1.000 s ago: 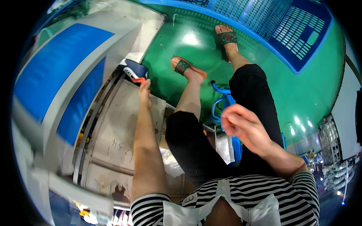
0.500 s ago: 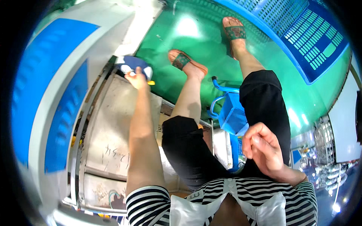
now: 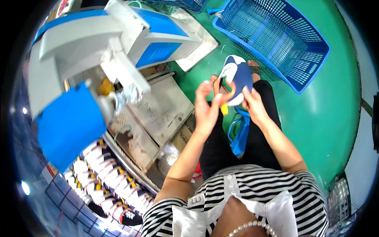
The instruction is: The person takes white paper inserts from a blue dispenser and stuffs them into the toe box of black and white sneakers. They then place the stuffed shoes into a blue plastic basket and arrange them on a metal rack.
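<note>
Shoe upper point(image 3: 242, 81), seemingly; glossy green floor point(image 3: 316, 122) below; blue basket point(image 3: 272, 37) beyond

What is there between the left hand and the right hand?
In the head view, a navy-and-white shoe upper with orange edging is between the left hand and right hand.

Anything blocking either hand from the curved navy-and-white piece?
Nothing visible. The right hand pinches the curved navy-and-white piece at its lower right edge; the left hand is beside its curved orange strip, contact unclear.
</note>
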Motion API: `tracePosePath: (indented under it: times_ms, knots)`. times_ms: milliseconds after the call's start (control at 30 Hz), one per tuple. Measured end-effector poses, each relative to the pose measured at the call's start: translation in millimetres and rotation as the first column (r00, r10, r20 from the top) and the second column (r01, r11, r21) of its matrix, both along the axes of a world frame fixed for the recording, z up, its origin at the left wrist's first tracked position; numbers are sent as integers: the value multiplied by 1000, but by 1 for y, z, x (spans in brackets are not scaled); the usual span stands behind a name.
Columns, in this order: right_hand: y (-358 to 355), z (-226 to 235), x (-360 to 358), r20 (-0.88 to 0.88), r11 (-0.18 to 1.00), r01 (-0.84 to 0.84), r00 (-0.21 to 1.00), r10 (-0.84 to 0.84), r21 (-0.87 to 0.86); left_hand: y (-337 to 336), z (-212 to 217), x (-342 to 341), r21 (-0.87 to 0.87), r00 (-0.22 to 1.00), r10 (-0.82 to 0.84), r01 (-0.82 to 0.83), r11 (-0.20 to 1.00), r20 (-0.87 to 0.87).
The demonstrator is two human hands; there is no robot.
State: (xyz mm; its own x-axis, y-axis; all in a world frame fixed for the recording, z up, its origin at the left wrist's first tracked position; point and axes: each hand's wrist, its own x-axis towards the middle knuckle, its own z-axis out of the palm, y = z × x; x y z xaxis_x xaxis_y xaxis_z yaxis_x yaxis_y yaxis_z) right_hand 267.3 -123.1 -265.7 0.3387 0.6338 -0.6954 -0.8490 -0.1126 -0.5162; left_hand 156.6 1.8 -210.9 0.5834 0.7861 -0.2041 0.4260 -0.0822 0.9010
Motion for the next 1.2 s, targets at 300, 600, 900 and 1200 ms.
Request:
tracePosePath:
  times_ms: [300,600,900,1200]
  knots:
    - [2,95,-71,-742,933,241,670,39,267,-67,91,-52,-666,756,476,-72,743,449]
    - [27,149,-75,724,755,-640,453,520,-143,-20,133,-104,-438,781,510,-341,832,361]
    - [129,173,-84,672,753,-639,626,395,153,34,155,-136,-457,879,382,-226,860,285]
    - [184,160,-75,470,835,-446,841,268,322,102,157,-122,-345,838,396,-270,899,376]
